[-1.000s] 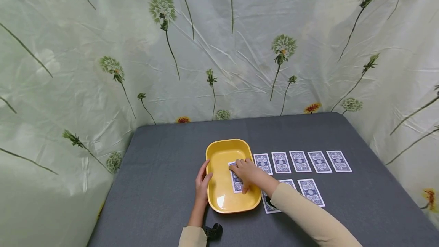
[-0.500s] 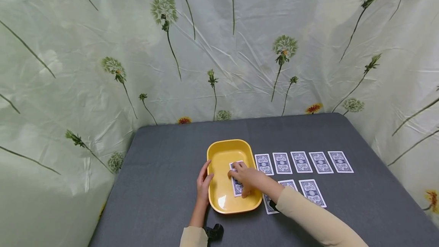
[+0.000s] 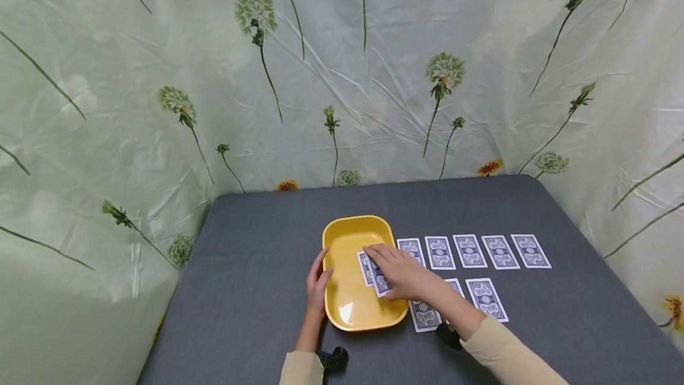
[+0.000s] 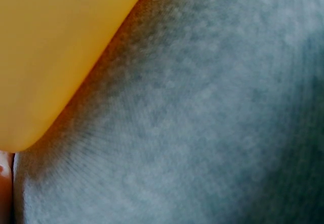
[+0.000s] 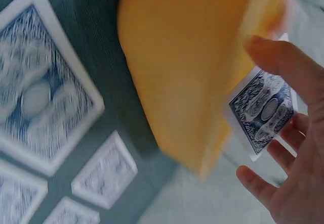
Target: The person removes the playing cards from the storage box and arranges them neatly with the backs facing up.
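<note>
A yellow tray (image 3: 352,316) lies on the dark cloth, and its wall (image 5: 177,57) looks blurred in the right wrist view. At its left rim my left hand (image 3: 316,287) holds on with thumb and fingers; the left wrist view shows only a sliver of that hand. My right hand (image 3: 408,275) holds a blue-backed playing card (image 3: 380,281) between thumb and fingers, over the right part of the tray. The held card (image 5: 266,110) appears tilted in the right wrist view. Partly behind it, a second blue-backed card (image 3: 364,267) lies in the tray.
To the tray's right, an upper row of several face-down cards (image 3: 469,251) lies on the dark table (image 3: 256,290). Below them is a shorter row, including a card (image 3: 486,300) and one partly under my right forearm. A flower-print sheet (image 3: 374,106) hangs behind.
My right hand has moved right inside the tray, drawing one card with it. A second card now shows to its left. The left hand keeps its place on the tray.
</note>
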The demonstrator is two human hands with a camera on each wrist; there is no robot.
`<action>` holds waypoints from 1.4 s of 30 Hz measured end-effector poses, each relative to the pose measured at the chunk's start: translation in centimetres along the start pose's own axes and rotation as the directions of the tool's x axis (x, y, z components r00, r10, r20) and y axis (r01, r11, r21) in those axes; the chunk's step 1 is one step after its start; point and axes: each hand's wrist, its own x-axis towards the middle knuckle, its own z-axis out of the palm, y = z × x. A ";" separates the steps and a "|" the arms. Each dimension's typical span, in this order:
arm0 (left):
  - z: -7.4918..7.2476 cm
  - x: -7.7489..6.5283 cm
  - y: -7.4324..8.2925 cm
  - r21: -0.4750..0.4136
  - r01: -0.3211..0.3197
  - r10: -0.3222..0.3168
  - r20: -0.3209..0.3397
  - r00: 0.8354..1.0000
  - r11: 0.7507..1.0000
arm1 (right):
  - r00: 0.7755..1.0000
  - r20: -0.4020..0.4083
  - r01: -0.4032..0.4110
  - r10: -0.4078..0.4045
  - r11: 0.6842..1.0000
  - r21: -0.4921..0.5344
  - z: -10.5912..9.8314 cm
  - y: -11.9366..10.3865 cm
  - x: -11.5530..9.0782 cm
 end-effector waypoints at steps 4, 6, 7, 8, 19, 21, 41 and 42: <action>-0.1 0.0 0.1 -0.011 0.008 -0.008 -0.007 1.000 1.000 | 0.994 -0.072 -0.082 0.085 0.995 0.052 -2.3 1.1 -2.1; -0.2 0.0 0.2 -0.027 -0.002 0.002 -0.019 1.000 1.000 | 0.987 -0.108 -0.112 0.118 0.992 0.060 -3.3 1.7 -3.1; -0.2 0.0 0.2 -0.040 -0.005 0.004 -0.023 1.000 0.999 | 0.983 -0.123 -0.127 0.134 0.990 0.062 -3.8 2.1 -3.5; -0.2 0.1 0.2 -0.047 -0.008 0.007 -0.023 1.000 0.999 | 0.981 -0.131 -0.139 0.145 0.989 0.056 -4.2 2.6 -4.0; 0.0 -0.1 -0.2 -0.064 0.005 -0.006 -0.015 1.000 0.998 | 0.938 -0.067 -0.344 0.340 0.937 -0.068 -2.5 10.3 -12.5; 0.0 -0.1 -0.1 -0.056 0.004 -0.005 -0.011 1.000 0.998 | 0.928 -0.035 -0.372 0.370 0.924 -0.086 -1.6 11.5 -14.0; 0.1 -0.1 0.1 -0.013 0.022 -0.022 -0.013 1.000 1.000 | 0.838 0.282 -0.469 0.467 0.881 -0.064 1.2 15.3 -17.1; 0.1 -0.1 0.1 -0.014 0.024 -0.024 -0.012 1.000 1.000 | 0.832 0.294 -0.475 0.470 0.878 -0.061 1.1 15.2 -17.0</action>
